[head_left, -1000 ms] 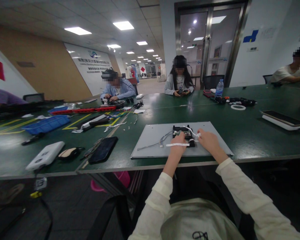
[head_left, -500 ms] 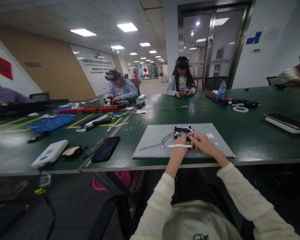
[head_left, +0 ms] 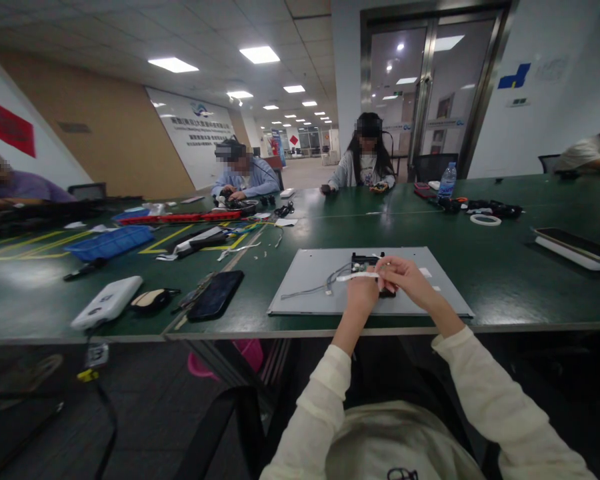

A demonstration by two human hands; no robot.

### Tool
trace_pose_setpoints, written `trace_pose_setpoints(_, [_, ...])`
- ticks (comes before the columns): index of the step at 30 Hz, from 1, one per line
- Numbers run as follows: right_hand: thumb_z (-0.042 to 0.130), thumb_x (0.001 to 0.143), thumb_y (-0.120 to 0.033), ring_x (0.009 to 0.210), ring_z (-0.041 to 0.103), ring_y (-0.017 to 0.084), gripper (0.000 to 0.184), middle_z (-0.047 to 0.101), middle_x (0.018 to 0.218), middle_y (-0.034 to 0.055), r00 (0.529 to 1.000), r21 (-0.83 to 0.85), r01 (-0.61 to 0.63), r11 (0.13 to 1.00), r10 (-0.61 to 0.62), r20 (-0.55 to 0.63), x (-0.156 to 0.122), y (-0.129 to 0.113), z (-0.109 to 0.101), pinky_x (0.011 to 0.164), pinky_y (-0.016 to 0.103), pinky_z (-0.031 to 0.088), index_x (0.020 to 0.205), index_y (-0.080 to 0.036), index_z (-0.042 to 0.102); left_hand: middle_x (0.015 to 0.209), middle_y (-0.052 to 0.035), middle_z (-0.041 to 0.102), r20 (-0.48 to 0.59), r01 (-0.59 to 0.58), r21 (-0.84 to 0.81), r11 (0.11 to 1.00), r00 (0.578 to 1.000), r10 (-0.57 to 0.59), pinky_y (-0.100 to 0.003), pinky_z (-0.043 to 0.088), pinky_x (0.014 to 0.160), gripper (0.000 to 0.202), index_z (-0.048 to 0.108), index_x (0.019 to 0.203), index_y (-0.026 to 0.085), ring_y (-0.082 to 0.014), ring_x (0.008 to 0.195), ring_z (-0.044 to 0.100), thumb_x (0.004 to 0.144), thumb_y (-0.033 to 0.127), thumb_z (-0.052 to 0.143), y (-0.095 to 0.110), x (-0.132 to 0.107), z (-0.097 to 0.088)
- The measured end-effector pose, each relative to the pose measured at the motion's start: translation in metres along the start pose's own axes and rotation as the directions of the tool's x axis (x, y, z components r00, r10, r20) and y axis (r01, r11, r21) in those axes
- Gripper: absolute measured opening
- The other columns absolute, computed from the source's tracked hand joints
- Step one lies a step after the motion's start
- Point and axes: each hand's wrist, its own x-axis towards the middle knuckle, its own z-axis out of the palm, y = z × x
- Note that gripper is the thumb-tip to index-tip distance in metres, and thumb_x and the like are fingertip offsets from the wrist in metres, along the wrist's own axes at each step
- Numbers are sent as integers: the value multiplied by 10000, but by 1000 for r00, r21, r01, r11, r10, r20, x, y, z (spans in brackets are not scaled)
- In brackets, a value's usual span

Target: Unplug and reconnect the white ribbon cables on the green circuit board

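Note:
A flat grey panel [head_left: 307,293] lies at the table edge before me. On it sits a black frame [head_left: 361,256] with a small green circuit board, partly hidden under my hands. Grey cables [head_left: 325,283] with white plugs run from it to the left. My right hand [head_left: 403,279] pinches the end of a thin white strip [head_left: 356,275], which stretches left above my left hand. My left hand [head_left: 364,295] is over the lower part of the black frame; its fingers are hidden behind the strip and my right hand.
Left of the panel lie a black phone [head_left: 216,295], a white power bank [head_left: 108,303] and a blue tray [head_left: 110,244]. A water bottle [head_left: 447,181] and a white ring [head_left: 485,220] are farther right. Two people sit across the green table [head_left: 430,230].
My right hand has moved slightly up, and the white strip has been raised from in front of my left wrist to above the hand. My view has shifted slightly.

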Motion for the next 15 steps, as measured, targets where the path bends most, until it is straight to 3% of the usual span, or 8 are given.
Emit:
trace_pose_setpoints(3, [656, 754, -447, 465, 443, 71, 310, 619, 661, -20, 971, 108, 73, 991, -46, -233, 17, -5, 10, 436, 190, 308, 921, -200, 569, 980, -127, 685, -34, -4, 60, 998, 999, 6, -336, 478, 819, 303, 525, 1188, 159, -236, 939, 661, 929, 178, 369, 0, 1, 4])
trace_pose_setpoints(6, [647, 741, -457, 512, 474, 76, 334, 628, 717, -12, 927, 164, 88, 983, -21, -374, 36, -1, 25, 448, 182, 319, 946, -208, 561, 995, -140, 684, -30, 25, 56, 998, 999, -23, -348, 482, 819, 305, 512, 1195, 159, -246, 943, 663, 914, 158, 391, 0, 3, 6])
trace_pose_setpoints(9, [635, 731, -449, 545, 501, 82, 338, 637, 742, -8, 906, 215, 66, 974, 32, -422, 50, 15, 39, 460, 175, 328, 955, -206, 563, 1017, -170, 681, -13, 9, -13, 1000, 1000, -9, -345, 484, 790, 285, 532, 1160, 135, -258, 941, 665, 908, 155, 400, -2, 3, 3])
trace_pose_setpoints(12, [620, 722, -432, 568, 518, 88, 329, 659, 773, 5, 889, 239, 41, 970, 74, -451, 56, 35, 49, 457, 172, 326, 949, -201, 568, 1002, -146, 693, -26, -59, -144, 988, 998, 55, -302, 473, 751, 242, 564, 1094, 150, -233, 924, 666, 893, 161, 430, -11, -3, -4])
trace_pose_setpoints(15, [600, 721, -427, 598, 553, 96, 323, 685, 850, 24, 894, 225, -29, 974, 126, -430, 55, 49, 54, 475, 176, 360, 948, -198, 573, 880, -77, 705, -160, -28, -227, 973, 987, -9, -268, 447, 698, 242, 559, 1098, 191, -193, 818, 666, 887, 176, 440, -30, -17, -17])
